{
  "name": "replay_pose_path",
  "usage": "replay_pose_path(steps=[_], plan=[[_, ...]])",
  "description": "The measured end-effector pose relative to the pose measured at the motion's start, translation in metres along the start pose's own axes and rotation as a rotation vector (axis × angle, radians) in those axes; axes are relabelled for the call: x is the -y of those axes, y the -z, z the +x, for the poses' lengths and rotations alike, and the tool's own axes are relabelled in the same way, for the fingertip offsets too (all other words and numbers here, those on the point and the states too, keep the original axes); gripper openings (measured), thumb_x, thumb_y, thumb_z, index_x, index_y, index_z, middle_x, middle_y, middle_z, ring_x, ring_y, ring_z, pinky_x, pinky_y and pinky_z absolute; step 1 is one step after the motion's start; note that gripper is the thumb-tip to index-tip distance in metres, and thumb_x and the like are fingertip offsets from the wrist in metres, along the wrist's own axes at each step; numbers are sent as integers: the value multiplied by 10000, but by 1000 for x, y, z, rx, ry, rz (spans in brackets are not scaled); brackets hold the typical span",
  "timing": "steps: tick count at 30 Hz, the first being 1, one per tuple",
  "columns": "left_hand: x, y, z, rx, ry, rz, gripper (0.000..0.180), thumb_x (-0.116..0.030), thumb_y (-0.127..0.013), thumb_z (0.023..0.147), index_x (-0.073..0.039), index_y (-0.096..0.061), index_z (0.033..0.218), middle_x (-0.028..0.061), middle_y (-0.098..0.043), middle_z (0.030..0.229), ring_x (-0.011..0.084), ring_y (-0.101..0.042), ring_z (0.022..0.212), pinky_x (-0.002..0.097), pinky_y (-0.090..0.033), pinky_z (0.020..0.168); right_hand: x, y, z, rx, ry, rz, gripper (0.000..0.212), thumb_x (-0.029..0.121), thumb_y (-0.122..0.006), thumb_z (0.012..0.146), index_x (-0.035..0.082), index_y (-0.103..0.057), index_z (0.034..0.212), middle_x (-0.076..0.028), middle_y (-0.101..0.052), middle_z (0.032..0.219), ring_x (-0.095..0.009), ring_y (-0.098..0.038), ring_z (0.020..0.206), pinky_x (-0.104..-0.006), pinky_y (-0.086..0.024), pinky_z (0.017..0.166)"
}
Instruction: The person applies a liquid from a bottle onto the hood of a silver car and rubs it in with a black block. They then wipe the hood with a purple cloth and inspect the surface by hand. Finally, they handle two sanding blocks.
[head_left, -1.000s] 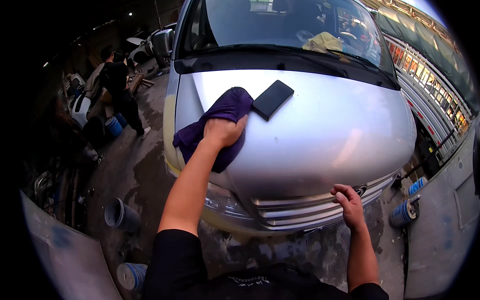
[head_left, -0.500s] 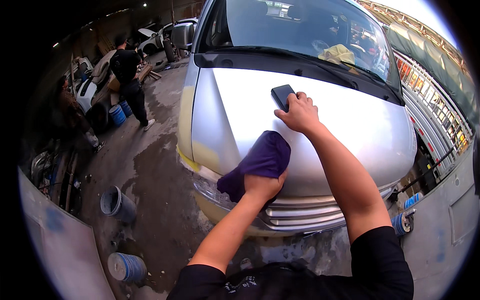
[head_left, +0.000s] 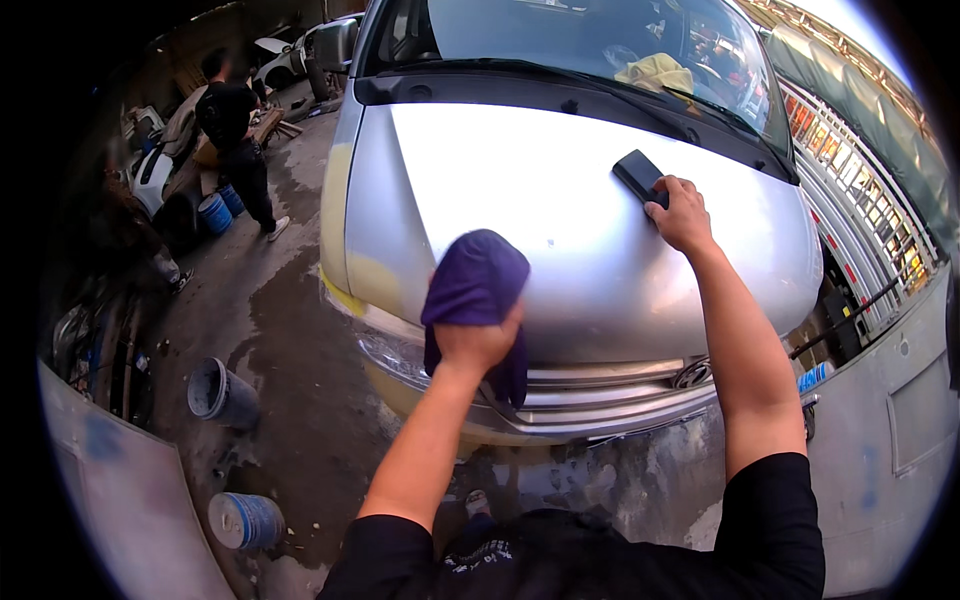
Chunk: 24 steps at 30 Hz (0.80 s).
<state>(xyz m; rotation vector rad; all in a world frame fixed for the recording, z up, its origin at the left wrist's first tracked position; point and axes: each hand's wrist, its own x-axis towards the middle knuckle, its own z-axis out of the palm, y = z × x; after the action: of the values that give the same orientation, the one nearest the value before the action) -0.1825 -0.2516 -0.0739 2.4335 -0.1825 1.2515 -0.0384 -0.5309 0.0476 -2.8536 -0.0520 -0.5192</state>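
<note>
A silver van's hood [head_left: 500,180] lies in front of me, glossy and bright in the middle. Toward the hood's right side my right hand [head_left: 684,216] grips a flat black sanding-block-like piece [head_left: 637,176], which appears to rest on the surface. My left hand [head_left: 478,345] is wrapped around a bunched purple cloth [head_left: 478,272] at the hood's front left. Part of the cloth hangs below that hand over the grille edge. Whether it touches the paint I cannot tell.
Pale yellow filler patches [head_left: 375,285] mark the left fender and bumper. A yellow cloth [head_left: 655,74] shows at the windshield. An open grey bucket [head_left: 222,392] and a blue-white pail [head_left: 245,520] stand on the wet floor. A person in black [head_left: 235,140] stands far left.
My right hand has moved the black block to the right across the hood. My left hand and the purple cloth have shifted left. The whole view has also shifted slightly.
</note>
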Motion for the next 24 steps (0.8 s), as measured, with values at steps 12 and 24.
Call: replay_pose_path(steps=[12, 24], plan=[[-89, -66, 0, 179, 67, 21, 780, -549, -495, 855, 11, -397, 1388, 252, -353, 1444, 423, -327, 1332, 495, -174, 1144, -64, -54, -62, -452, 396, 194, 298, 200, -581, 897, 26, -607, 1137, -162, -466, 1311, -342, -400, 1250, -431, -361, 1035], [-55, -52, -79, 155, -18, -80, 675, -471, -565, 828, -83, -447, 1368, 115, -457, 1398, 302, -394, 1315, 490, -189, 1130, -78, -58, -59, -477, 393, 220, 280, 194, -552, 914, 8, -606, 1116, -156, -488, 1276, -330, -416, 1230, -420, -379, 1015]])
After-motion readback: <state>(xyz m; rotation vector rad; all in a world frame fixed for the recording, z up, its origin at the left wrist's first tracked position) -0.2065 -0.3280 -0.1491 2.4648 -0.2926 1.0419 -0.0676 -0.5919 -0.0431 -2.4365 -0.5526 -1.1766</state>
